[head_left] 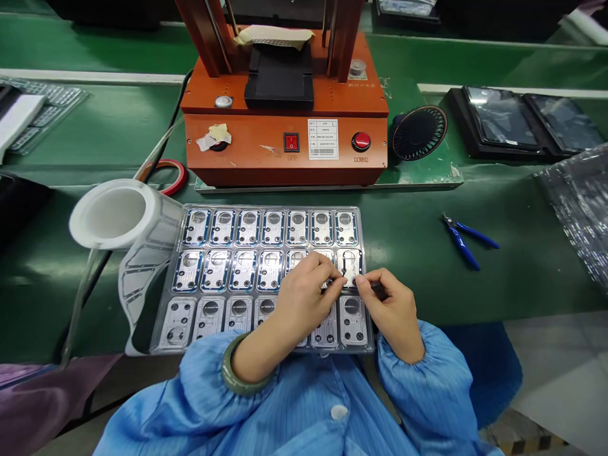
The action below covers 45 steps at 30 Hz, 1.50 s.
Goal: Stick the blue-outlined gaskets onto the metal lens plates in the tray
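A clear plastic tray [167, 310] lies before me, its pockets holding rows of small silver plates with round holes. My left hand [308, 288] reaches over the middle row with thumb and forefinger pinched together. From the right, my right hand [390, 309] has its fingertips pinched at the edge of the rightmost plate [350, 263] in that row. Both sets of fingertips are close to this plate; whatever small thing they hold is too hidden to name. My left forearm covers part of the bottom row. A white roll [114, 212] trails a strip with dark-outlined pieces [147, 266] beside the tray.
An orange press machine [285, 168] stands behind the tray. Blue-handled nippers [463, 240] lie on the green table [403, 234] to the right. Red tape [177, 177], a small black fan [420, 133], dark screen panels [503, 117] and stacked clear trays [582, 202] surround the work area.
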Tool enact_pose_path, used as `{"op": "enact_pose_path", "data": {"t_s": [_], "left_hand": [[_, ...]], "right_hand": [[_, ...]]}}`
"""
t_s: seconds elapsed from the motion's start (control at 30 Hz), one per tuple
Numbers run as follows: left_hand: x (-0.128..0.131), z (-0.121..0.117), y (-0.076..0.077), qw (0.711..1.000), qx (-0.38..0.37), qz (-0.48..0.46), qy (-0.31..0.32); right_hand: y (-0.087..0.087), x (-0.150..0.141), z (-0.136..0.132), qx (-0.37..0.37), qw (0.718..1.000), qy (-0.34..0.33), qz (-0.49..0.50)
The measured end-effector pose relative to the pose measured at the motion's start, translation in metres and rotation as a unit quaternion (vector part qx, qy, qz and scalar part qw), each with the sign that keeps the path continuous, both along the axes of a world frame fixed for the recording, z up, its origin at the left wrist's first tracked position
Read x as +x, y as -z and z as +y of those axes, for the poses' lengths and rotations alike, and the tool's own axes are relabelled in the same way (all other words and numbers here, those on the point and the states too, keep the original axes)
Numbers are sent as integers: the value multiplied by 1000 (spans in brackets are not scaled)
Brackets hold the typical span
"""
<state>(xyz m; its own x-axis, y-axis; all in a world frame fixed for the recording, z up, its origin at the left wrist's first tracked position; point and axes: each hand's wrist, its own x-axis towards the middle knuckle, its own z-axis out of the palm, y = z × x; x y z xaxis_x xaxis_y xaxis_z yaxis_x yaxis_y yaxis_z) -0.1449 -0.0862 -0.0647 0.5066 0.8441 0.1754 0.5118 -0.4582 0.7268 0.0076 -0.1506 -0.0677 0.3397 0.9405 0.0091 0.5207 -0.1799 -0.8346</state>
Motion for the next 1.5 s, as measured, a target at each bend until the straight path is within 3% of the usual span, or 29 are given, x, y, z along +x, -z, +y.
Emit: {"op": "enact_pose_path", "data": {"t_s": [0.6, 1.07, 1.4, 1.5], "left_hand": [[-1, -1, 3, 999, 35, 19, 16], [-3, -2, 3, 998, 34, 37, 25], [-1, -3, -1, 993, 41, 107, 14], [-1, -3, -2, 993, 38, 106, 18]], "right_hand": [[-6, 3, -3, 6, 999, -28, -29], [-1, 12, -9, 56, 987, -107, -107], [-7, 7, -14, -5, 970, -96, -223], [-5, 5, -15, -13, 975, -87, -203]]}}
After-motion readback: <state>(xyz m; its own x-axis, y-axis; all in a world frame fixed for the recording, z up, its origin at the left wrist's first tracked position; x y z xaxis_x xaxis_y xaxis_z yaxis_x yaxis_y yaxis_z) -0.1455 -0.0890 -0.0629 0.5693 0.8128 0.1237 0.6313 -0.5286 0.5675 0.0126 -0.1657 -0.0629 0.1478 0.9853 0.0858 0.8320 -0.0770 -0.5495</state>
